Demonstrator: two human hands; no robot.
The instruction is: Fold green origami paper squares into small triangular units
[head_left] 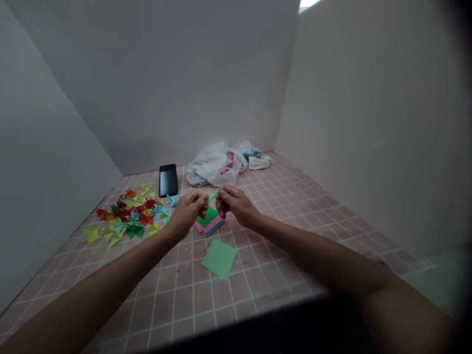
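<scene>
Pink grid-patterned tabletop [258, 265], pale walls [184, 73] | small green paper [211, 197] held up near a stack of coloured sheets [210, 225] | left hand [189, 210] pinches it; right hand [236, 203] curls fingertips at its other end, grip unclear | loose light-green square [220, 258] closer in | folded paper pieces [121, 215] heaped left | phone [168, 181], plastic bags [217, 164] behind

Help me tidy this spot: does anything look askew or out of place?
Mildly, yes: the paper stack is uneven, its pink layer jutting out from under the green top sheet. A few specks, too small to identify, lie left of the loose light green sheet.
</scene>
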